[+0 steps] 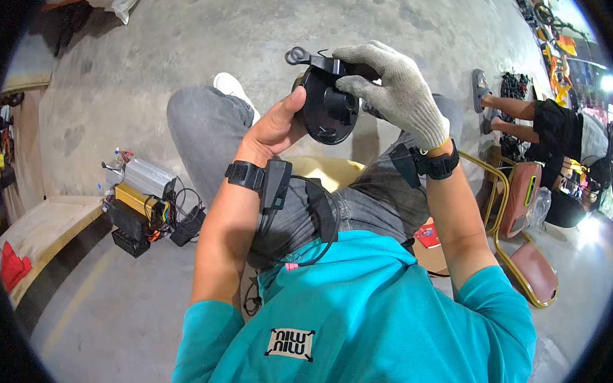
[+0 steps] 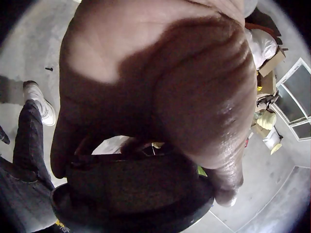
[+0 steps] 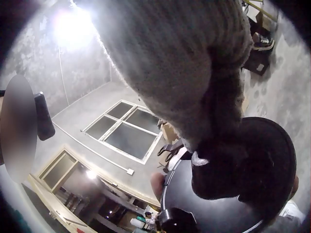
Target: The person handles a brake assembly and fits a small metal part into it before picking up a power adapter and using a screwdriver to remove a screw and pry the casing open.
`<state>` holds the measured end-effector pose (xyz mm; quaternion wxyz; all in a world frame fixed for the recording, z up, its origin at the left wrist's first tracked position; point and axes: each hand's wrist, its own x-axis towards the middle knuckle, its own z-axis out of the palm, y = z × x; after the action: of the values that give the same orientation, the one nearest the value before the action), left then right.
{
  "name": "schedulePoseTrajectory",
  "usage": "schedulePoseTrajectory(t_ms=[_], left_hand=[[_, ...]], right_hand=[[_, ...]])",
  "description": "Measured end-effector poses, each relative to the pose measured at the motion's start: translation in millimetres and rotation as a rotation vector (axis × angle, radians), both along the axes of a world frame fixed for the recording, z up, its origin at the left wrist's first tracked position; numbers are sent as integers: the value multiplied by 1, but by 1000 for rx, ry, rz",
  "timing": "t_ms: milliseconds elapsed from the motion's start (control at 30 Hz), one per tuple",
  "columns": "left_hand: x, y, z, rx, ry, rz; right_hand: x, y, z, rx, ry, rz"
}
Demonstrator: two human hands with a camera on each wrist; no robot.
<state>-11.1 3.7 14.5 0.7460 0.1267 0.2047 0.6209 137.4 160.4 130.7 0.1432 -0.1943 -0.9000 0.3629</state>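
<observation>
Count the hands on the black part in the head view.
2: the bare left hand grips the black part at its left edge, and the gloved right hand pinches it at upper right. No other hand shows on it.

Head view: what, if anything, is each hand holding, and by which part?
A round black part: the left hand holds its left edge, the gloved right hand its upper right.
</observation>
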Motion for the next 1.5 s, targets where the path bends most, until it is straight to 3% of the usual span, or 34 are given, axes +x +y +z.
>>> schedulePoseTrajectory(t_ms=[967,1233,1500], left_hand=[[-1,-2,5,32,-92,-10],[0,-3,2,-13,-3,-28],[-2,-4,6,28,-34,-40]], right_hand=[[6,3,10,31,-46,46],[5,1,8,258,-139,46],[3,4,13,146,-82,77]])
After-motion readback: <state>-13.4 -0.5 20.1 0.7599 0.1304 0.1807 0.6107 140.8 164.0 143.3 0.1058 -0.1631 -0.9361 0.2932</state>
